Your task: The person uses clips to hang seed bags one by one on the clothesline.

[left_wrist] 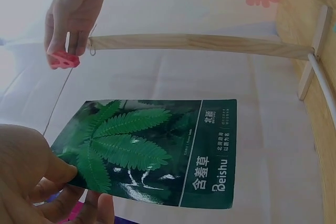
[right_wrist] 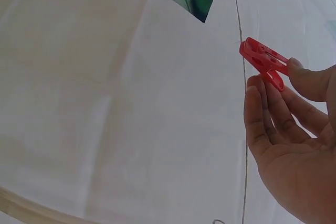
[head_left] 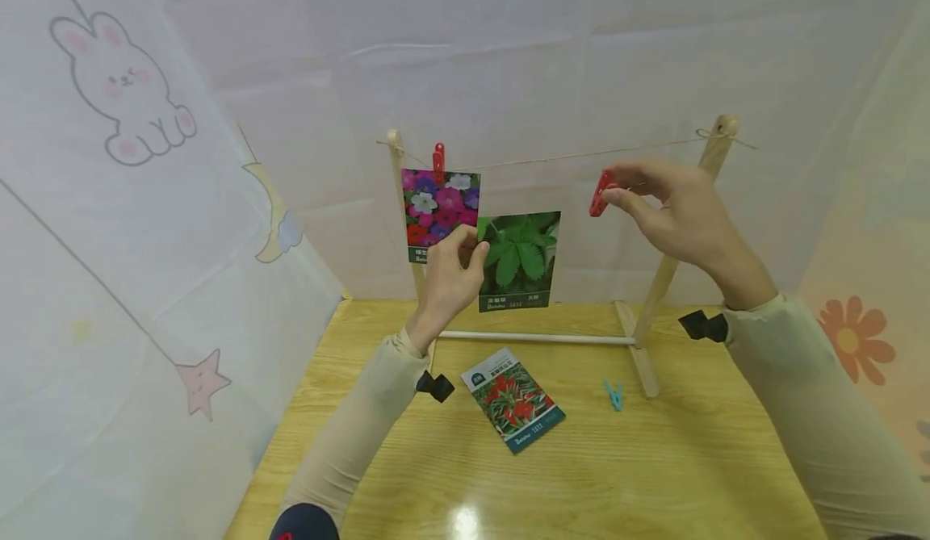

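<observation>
My left hand (head_left: pixel 455 274) pinches the left edge of a seed packet (head_left: pixel 519 261) with a green fern-like leaf on it. The packet is held up just below the string (head_left: pixel 567 157). In the left wrist view the same packet (left_wrist: pixel 142 150) faces the camera, thumb on its front. A red clothespin (head_left: pixel 600 193) is pinched between thumb and fingers of my right hand (head_left: pixel 676 209), close to the string at the right. In the right wrist view the clothespin (right_wrist: pixel 262 59) overlaps the string. Another red clothespin (head_left: pixel 439 162) holds a petunia packet (head_left: pixel 445 201) on the string's left part.
A wooden frame (head_left: pixel 715 152) carries the string between two posts, with a white bar (head_left: pixel 538 337) low across it. On the wooden table (head_left: pixel 617 475) lie a red-flower packet (head_left: pixel 513 401) and a blue clothespin (head_left: pixel 613 395). Pale printed sheets (head_left: pixel 494 56) stand behind and beside.
</observation>
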Demonstrator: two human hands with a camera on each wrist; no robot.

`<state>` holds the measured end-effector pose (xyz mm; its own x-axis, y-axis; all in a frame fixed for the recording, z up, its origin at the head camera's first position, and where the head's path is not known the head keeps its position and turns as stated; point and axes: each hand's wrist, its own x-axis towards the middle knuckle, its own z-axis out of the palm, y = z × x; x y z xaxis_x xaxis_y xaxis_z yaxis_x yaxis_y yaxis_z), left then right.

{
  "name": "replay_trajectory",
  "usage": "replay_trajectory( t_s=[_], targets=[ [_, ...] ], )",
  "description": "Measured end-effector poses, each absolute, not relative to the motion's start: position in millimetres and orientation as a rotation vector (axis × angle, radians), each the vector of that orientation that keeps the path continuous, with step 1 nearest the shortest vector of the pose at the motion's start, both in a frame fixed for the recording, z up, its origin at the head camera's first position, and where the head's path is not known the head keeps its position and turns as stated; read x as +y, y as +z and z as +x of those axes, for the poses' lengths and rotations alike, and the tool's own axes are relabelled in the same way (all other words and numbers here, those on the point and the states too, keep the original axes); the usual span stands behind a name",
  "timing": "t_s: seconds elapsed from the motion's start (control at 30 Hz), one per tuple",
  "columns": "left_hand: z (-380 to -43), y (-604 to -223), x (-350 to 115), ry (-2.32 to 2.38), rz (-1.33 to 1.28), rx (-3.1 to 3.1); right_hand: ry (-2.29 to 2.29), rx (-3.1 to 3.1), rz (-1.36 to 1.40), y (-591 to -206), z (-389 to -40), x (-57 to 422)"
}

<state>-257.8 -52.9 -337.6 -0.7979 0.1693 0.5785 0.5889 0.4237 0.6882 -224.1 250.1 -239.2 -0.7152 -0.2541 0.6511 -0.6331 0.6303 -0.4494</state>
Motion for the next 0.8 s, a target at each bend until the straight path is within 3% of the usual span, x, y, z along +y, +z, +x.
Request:
replay_trajectory(
  t_s=[0.8],
  targets=[
    [-267.1,-324.8,-41.0,-1.358,-0.680,-2.279,0.893,-2.274,0.674,-213.0,-249.4,226.4]
  ],
)
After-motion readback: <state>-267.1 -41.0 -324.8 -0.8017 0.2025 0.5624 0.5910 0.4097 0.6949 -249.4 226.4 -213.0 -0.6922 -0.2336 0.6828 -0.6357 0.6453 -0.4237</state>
